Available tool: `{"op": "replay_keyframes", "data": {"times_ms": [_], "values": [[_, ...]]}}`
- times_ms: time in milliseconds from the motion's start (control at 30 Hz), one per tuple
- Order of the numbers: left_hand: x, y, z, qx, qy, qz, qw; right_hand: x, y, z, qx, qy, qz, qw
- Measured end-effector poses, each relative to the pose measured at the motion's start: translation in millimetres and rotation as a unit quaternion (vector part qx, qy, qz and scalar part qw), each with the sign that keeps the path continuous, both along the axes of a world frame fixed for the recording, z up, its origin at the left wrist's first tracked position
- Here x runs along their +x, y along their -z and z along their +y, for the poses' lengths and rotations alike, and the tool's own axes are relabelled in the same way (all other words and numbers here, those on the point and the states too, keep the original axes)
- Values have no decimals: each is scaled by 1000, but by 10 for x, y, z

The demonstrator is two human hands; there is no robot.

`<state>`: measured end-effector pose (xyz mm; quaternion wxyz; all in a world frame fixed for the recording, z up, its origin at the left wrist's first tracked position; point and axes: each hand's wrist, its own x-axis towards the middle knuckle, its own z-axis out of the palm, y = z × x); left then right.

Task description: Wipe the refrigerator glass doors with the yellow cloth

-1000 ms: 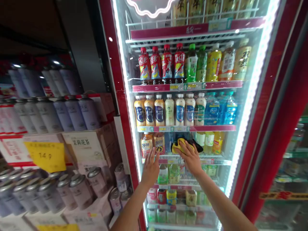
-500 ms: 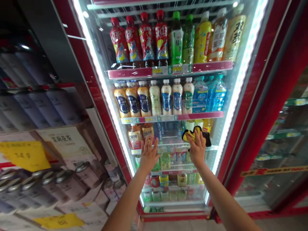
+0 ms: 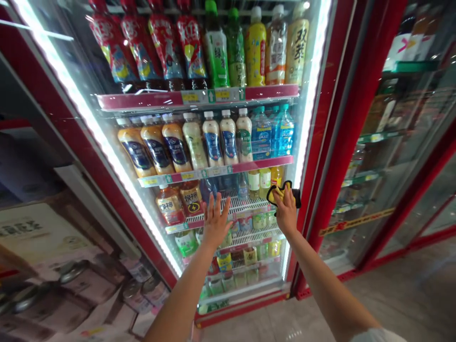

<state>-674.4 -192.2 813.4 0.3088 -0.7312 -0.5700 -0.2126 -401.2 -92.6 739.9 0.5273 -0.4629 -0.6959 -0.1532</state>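
A tall drinks fridge with a red frame (image 3: 309,118) fills the middle of my view, its front seemingly glass. Low on this front, by the right edge near the light strip, my right hand (image 3: 287,216) presses a yellow and black cloth (image 3: 292,197). The fingers lie over the cloth, which is bunched up around them. My left hand (image 3: 215,227) is spread with its fingers up, apparently flat on the glass, and holds nothing. Behind it are brown bottles (image 3: 170,206) on the third shelf.
Red-capped bottles (image 3: 192,47) line the top shelf, with white-capped bottles (image 3: 213,142) below. At the left, pinkish cans (image 3: 87,280) stand on stacked cartons (image 3: 24,228). Another red-framed fridge (image 3: 377,190) adjoins on the right, above a grey tiled floor (image 3: 263,323).
The view has swung right and closer to the fridge. Against the shelves, my right hand and cloth have slid right to the door's edge. My left hand has also shifted right, still spread.
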Motion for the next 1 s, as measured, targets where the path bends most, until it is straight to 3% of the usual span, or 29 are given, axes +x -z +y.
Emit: {"op": "replay_keyframes", "data": {"times_ms": [100,200,267,367,467,533,600,767,833,900,1000], "values": [[197,-34,104,-5,13,1,1000,-216,-168,-2,15,14,27,999],[374,-18,165,-11,23,12,1000,-318,18,-115,-20,-18,-77,997],[448,7,182,-10,33,22,999,-152,230,-152,-43,-36,-130,990],[527,34,226,-5,49,26,998,329,365,-48,-52,2,-74,996],[660,51,330,-1,58,18,998,685,177,190,-42,50,9,998],[797,70,415,-1,63,16,998,726,30,309,-27,41,18,999],[950,102,486,-2,65,18,998,669,22,335,-14,12,6,1000],[1187,184,562,-2,66,39,997,741,540,197,-34,-30,-61,997],[1208,185,580,-5,64,46,997,908,606,224,-35,-19,-54,998],[1218,169,613,-9,56,45,997,1060,447,331,-20,-8,-42,999],[1253,156,681,-7,43,42,998,1126,11,533,8,4,-26,1000]]}}
